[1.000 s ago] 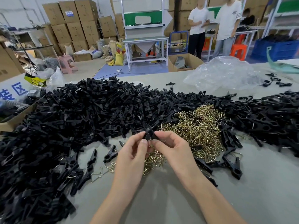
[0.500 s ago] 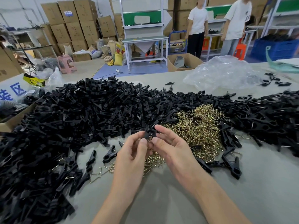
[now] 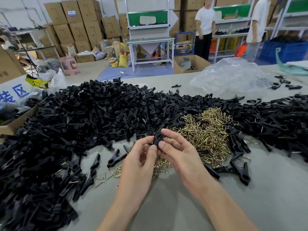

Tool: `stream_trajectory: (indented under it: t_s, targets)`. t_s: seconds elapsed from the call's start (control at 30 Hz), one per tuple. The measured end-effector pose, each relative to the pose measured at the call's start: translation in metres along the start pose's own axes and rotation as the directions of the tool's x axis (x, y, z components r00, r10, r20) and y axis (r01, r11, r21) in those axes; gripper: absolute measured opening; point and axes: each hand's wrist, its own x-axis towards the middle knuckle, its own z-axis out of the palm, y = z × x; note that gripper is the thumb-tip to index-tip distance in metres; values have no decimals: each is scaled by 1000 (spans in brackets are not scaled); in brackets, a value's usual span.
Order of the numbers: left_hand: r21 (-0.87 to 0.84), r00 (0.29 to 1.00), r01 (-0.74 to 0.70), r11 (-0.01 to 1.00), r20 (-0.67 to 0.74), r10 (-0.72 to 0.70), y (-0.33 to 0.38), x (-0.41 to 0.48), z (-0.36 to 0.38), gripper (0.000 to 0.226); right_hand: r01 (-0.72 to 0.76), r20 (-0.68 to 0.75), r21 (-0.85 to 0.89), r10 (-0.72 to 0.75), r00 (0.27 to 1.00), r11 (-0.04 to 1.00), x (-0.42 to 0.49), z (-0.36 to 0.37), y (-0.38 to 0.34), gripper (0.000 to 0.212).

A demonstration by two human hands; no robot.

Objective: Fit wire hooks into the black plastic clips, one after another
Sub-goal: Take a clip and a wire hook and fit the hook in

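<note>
Grey table (image 3: 166, 205) fills the lower half of the frame. Biggest thing on it is the heap of loose black clips (image 3: 83, 122), running from the left edge across mid-frame, w/ a second spread of clips (image 3: 275, 119) at the right edge. A crumpled clear plastic bag (image 3: 233, 75) sits upper right on the table. Centre-right, hemmed in by black, is the pile of brass wire hooks (image 3: 205, 130); a thin trail of them runs under the hands.

The hands are at centre frame, over the near edge of the hook pile. Left hand (image 3: 141, 157) & right hand (image 3: 180, 154) both pinch one black clip (image 3: 156, 139) btwn thumb and forefinger tips, w/ the clip roughly upright. The grip is narrow on both. The right hand's other fingers fan out loosely toward the hook pile.

Vs 1 s ago, the hands are in approx the same spot on the same clip. The right hand's free fingers were tucked closer then and are more spread now, and the clip looks turned more upright. Neither hand reached to a pile in that time. So prob. the same fitting step is in hand, w/ the hook being seated. Can't tell if a hook is actually in the clip, since the fingers cover it.

Smallest things: strays, e.g. a loose hook (image 3: 100, 180) at lower left of the hands, and a fitted clip (image 3: 240, 172) at lower right that looks to have wire in it. Most of the heap looks undone, so there's a long way to go.
</note>
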Motion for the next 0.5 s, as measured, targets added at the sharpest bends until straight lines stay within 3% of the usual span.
stream_trajectory:
  t_s: [0.17,0.3,0.5]
  targets:
    - [0,1000,3,1000,12,-3,2,0,-3,34,25,46,-70,-22,999,997,-1,0,1,43]
    - [15,1000,-6,1000,6,6,-1,-1,-3,24,43,43,-151,-37,998,988,-2,-3,0,45]
    - [34,999,-39,999,-14,40,0,-2,-2,26,75,55,-223,-65,996,972,-3,-4,-2,34]
